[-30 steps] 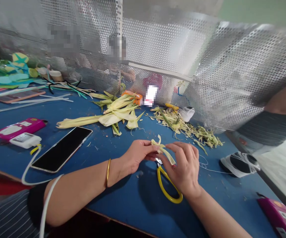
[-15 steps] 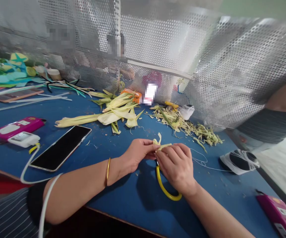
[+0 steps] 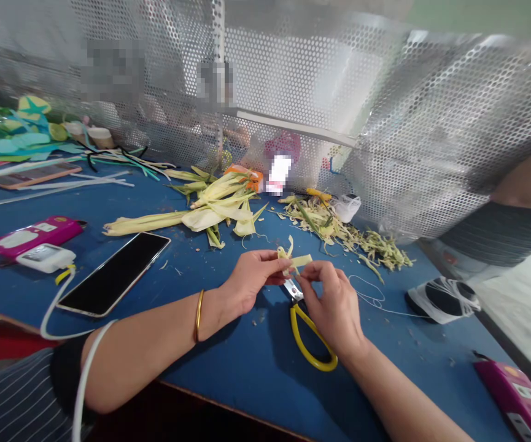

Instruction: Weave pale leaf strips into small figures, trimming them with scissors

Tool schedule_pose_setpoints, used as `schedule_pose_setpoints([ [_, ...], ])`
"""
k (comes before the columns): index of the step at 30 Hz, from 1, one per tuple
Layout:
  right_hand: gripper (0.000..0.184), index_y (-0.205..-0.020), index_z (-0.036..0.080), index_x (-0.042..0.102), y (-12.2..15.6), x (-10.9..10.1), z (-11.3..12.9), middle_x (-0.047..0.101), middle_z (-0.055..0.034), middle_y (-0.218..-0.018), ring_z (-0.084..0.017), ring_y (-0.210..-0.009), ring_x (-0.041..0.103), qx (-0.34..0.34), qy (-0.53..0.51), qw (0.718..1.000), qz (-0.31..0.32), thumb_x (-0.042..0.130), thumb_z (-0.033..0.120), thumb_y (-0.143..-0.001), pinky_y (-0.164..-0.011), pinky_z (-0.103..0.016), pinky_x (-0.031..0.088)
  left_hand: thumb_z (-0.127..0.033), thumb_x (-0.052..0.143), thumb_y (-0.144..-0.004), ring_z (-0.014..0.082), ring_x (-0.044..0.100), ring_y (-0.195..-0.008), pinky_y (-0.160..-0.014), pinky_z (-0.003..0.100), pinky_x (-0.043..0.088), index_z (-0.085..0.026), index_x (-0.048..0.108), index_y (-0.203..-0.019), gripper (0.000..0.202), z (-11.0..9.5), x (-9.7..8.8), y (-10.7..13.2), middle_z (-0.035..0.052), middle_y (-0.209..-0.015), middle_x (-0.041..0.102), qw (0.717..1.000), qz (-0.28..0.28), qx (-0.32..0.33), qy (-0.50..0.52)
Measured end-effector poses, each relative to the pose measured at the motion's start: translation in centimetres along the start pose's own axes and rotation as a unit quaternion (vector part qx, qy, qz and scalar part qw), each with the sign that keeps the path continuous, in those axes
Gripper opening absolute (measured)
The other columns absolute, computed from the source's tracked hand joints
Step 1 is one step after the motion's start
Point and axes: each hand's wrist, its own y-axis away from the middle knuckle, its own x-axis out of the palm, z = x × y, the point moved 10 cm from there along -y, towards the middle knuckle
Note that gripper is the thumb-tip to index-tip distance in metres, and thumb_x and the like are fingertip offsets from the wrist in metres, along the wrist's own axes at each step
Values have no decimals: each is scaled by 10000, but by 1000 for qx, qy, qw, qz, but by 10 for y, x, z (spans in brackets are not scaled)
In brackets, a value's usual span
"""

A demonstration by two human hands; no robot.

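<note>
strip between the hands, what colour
The strip is pale greenish yellow, seen best in the head view.

Scissors (image 3: 295, 293): yellow handles, silver metal. Table (image 3: 247, 374) under them: blue, pale specks. Husk strip (image 3: 302, 261), just beyond the scissors: I'd log it as pale yellow-green. Husk bundle (image 3: 221, 215), farther off, left of scissors: creamy yellow, greener in places. Shredded pile (image 3: 339, 232), beyond and right of scissors: straw mixed with green. Spool (image 3: 444, 298), right of scissors: black, white wraps. Left of scissors, from my end: phone (image 3: 118, 270), black screen; gold bangle (image 3: 199, 316); sleeve (image 3: 16, 399), dark blue, thin pale stripes. Far behind scissors: perforated sheeting (image 3: 288, 73), silver-grey, dotted all over.
</note>
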Motion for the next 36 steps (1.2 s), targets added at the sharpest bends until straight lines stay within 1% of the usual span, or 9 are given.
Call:
schedule_pose_setpoints([
  [5, 120, -934, 226, 637, 0, 0, 21, 736, -24, -851, -161, -770, 685, -49, -89, 995, 25, 538, 159, -942, -754, -297, 491, -234, 824, -634, 116, 595, -601, -618, 251, 508, -126, 718, -741, 186, -4, -2, -1, 15, -661, 671, 998, -22, 38, -46],
  [7, 197, -976, 237, 687, 0, 5, 18, 746, -44, -959, -172, -882, 699, -18, -168, 984, 56, 510, 154, -952, -776, -296, 518, -232, 828, -621, 115, 585, -597, -602, 245, 495, -131, 720, -767, 207, -6, -4, -2, 10, -674, 677, 995, -31, 58, -74],
  [11, 234, -983, 234, 709, 1, 16, 6, 748, -38, -959, -167, -872, 709, 60, -263, 958, 97, 497, 143, -947, -741, -273, 546, -243, 810, -632, 122, 576, -582, -588, 248, 484, -142, 710, -760, 191, -9, -5, -2, 1, -652, 666, 991, -39, 76, -107],
  [14, 173, -959, 234, 701, -2, 6, 10, 754, -15, -905, -161, -817, 700, 12, -186, 980, 70, 559, 142, -926, -754, -294, 506, -212, 778, -648, 106, 545, -553, -573, 234, 465, -141, 712, -711, 115, -9, -3, 0, -11, -614, 640, 990, -27, 75, -119],
  [18, 126, -885, 229, 680, -5, -17, 14, 718, -42, -890, -190, -840, 664, -45, -38, 998, -25, 576, 175, -931, -801, -355, 439, -181, 748, -668, 103, 569, -578, -607, 227, 480, -138, 727, -698, 56, 1, 12, 4, 0, -615, 648, 992, 44, 28, -118],
  [21, 134, -835, 222, 594, -7, -14, 4, 700, -59, -953, -209, -960, 649, -19, -33, 999, -18, 534, 164, -940, -885, -374, 431, -220, 775, -668, 124, 619, -636, -660, 252, 517, -142, 728, -708, 100, 7, 25, 9, 24, -662, 678, 990, 101, 2, -101],
  [26, 212, -752, 235, 463, -5, -1, -7, 596, 13, -655, -182, -689, 603, 16, 9, 1000, 25, 473, 196, -960, -782, -332, 428, -213, 751, -723, 123, 634, -634, -674, 258, 531, -143, 731, -745, 76, 6, 29, 12, 28, -667, 682, 988, 114, -6, -100],
  [32, 165, -758, 232, 516, 0, 5, -21, 609, 26, -610, -155, -546, 546, 86, -5, 995, 46, 515, 242, -924, -596, -274, 374, -248, 734, -765, 143, 671, -676, -702, 271, 541, -147, 743, -775, 102, 6, 29, 12, 44, -722, 712, 987, 111, 2, -119],
  [36, 160, -736, 229, 546, 5, 14, -35, 593, 44, -570, -134, -492, 520, 171, -80, 980, 60, 542, 254, -894, -499, -238, 348, -153, 763, -712, 140, 678, -681, -688, 253, 535, -141, 742, -842, 132, 12, 24, 10, 51, -743, 728, 989, 86, -14, -123],
])
